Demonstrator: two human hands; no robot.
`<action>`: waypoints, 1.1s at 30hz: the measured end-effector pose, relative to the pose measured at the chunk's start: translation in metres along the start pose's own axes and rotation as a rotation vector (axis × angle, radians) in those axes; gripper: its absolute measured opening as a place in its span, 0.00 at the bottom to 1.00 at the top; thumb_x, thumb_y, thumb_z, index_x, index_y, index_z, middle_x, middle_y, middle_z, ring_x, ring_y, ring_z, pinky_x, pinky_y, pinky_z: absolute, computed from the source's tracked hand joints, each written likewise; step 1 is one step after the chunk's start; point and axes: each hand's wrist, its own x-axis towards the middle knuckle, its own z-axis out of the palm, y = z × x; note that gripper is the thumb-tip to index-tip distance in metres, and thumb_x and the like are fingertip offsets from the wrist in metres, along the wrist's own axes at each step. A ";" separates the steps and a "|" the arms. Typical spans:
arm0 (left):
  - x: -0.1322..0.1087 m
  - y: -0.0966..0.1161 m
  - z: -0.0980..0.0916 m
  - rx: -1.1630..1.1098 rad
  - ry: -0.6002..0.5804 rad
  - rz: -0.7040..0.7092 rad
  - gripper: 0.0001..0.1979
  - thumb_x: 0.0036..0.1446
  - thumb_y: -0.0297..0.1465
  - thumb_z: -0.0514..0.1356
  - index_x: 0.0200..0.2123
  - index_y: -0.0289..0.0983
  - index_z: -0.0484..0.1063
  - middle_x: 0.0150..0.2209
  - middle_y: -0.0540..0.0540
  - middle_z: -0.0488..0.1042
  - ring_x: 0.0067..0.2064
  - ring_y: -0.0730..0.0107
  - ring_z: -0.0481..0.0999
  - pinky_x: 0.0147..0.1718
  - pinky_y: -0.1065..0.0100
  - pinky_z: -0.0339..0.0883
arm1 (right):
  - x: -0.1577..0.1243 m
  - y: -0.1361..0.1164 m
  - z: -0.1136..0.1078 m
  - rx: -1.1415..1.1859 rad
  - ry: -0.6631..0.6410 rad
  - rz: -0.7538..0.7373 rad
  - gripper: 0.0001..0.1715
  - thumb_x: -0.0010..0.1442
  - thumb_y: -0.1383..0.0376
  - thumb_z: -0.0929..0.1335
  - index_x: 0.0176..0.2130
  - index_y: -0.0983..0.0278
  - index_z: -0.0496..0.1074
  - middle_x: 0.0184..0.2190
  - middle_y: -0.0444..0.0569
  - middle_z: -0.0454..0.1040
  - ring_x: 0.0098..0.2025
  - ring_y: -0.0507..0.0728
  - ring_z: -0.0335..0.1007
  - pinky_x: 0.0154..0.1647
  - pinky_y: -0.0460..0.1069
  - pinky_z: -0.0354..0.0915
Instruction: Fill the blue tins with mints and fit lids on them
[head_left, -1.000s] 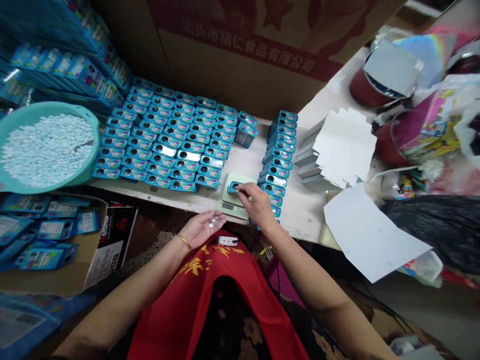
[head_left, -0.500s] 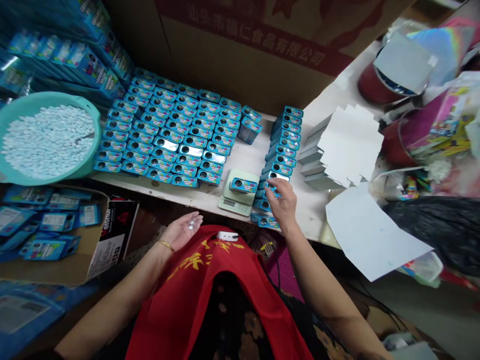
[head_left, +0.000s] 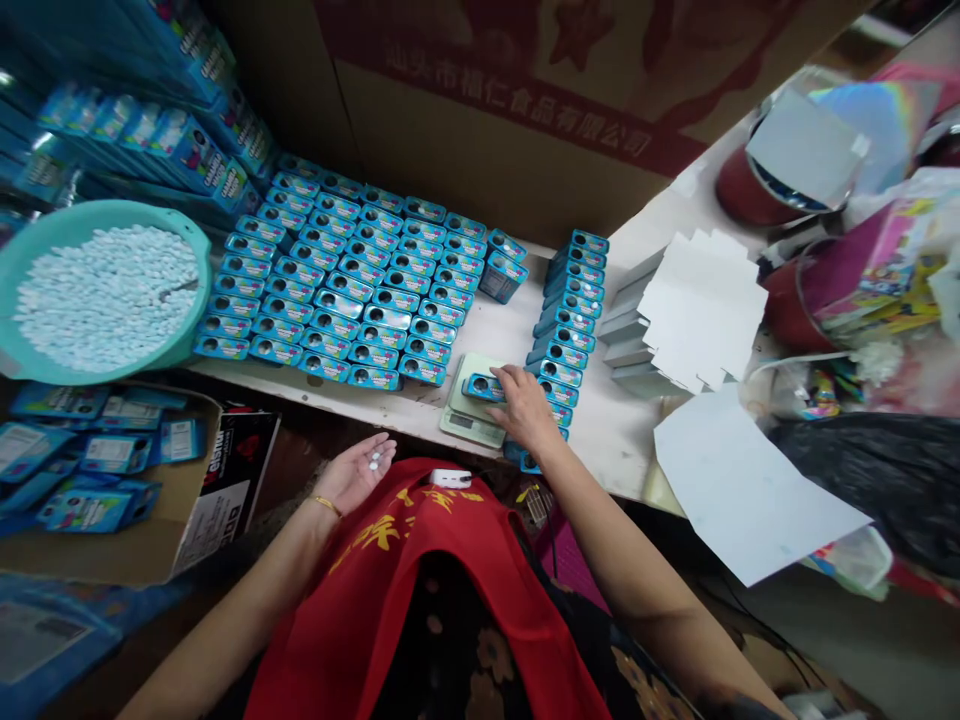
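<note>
My left hand (head_left: pixel 356 475) is palm up with the fingers slightly curled, and a few white candies (head_left: pixel 374 461) lie in it near the finger bases. A small blue box (head_left: pixel 480 387) with a round dark hole in its top is on the kitchen scale (head_left: pixel 469 426). Around the right end of that box, the thumb and fingers of my right hand (head_left: pixel 525 405) are closed. Part of the box is hidden by the fingers. Just right of the scale runs a column of similar blue boxes (head_left: pixel 568 314), partly covered by my right hand.
Many blue boxes (head_left: pixel 337 265) stand in rows on the white table (head_left: pixel 420 405). A turquoise basin (head_left: pixel 196 240) of white candies sits at the left, above a carton (head_left: pixel 199 500) of blue packs. White card pieces (head_left: pixel 694 310) are stacked at right. A large cardboard box (head_left: pixel 480 140) stands behind.
My right hand has moved left from the column of boxes to the box on the scale and closed on it. My left hand stays nearly in place with the candies.
</note>
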 end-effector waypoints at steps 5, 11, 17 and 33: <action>-0.004 0.011 0.000 -0.012 0.053 0.037 0.10 0.52 0.18 0.51 0.37 0.29 0.68 0.33 0.39 0.73 0.33 0.70 0.75 0.31 0.72 0.71 | 0.027 0.015 -0.007 0.022 0.071 -0.034 0.22 0.53 0.67 0.63 0.48 0.65 0.61 0.42 0.52 0.64 0.44 0.58 0.59 0.44 0.52 0.59; -0.010 0.018 -0.002 -0.048 0.127 0.105 0.12 0.52 0.18 0.50 0.39 0.30 0.68 0.34 0.40 0.73 0.33 0.70 0.75 0.30 0.73 0.72 | 0.127 0.043 -0.007 -0.038 0.239 0.104 0.22 0.52 0.67 0.63 0.49 0.66 0.62 0.43 0.54 0.64 0.44 0.60 0.59 0.42 0.53 0.60; -0.010 0.014 -0.003 -0.044 0.152 0.068 0.14 0.53 0.18 0.49 0.43 0.31 0.66 0.35 0.41 0.72 0.33 0.71 0.75 0.30 0.73 0.72 | 0.139 0.059 -0.010 -0.052 0.342 0.098 0.20 0.54 0.69 0.61 0.48 0.64 0.64 0.47 0.53 0.63 0.48 0.59 0.57 0.45 0.53 0.60; 0.039 -0.015 0.064 0.641 -0.179 0.055 0.16 0.48 0.28 0.59 0.43 0.32 0.69 0.16 0.55 0.62 0.15 0.83 0.57 0.12 0.80 0.48 | -0.124 0.030 0.022 -0.281 -0.088 0.033 0.14 0.54 0.67 0.64 0.42 0.59 0.68 0.37 0.51 0.67 0.36 0.57 0.58 0.34 0.51 0.55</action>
